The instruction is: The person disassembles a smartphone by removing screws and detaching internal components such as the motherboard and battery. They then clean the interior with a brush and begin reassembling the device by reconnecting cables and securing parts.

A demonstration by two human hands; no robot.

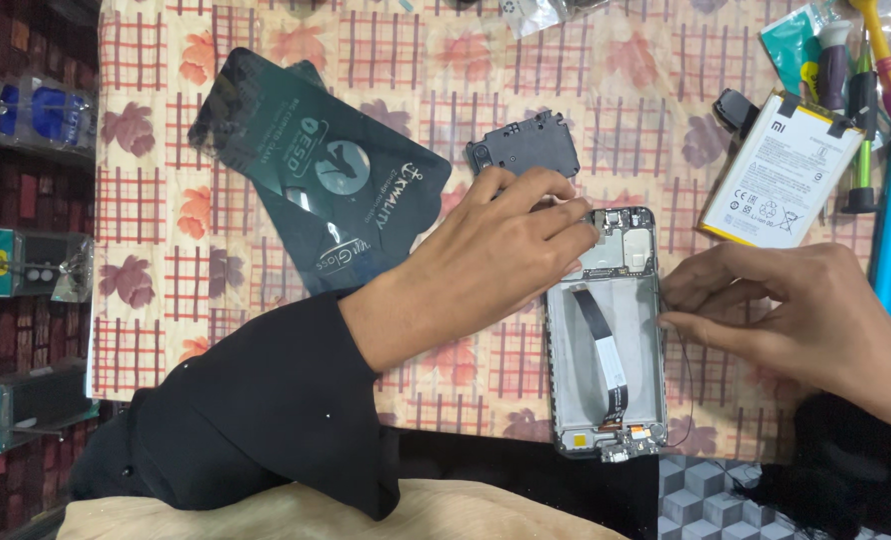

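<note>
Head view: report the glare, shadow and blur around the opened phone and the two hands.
Head view: even, soft light; the opened phone is sharp, its flat ribbon cable clear. The left hand casts only a faint shadow on the patterned cloth. The dark packet shows mild sheen. The right hand is slightly soft at the fingertips; frame edges bend a little.

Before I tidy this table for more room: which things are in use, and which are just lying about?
In use:
opened phone frame
left hand steadying its top
right hand at its right edge, pinching a thin black wire

Lying about:
battery
black cover plate
dark pouch
tools
</note>
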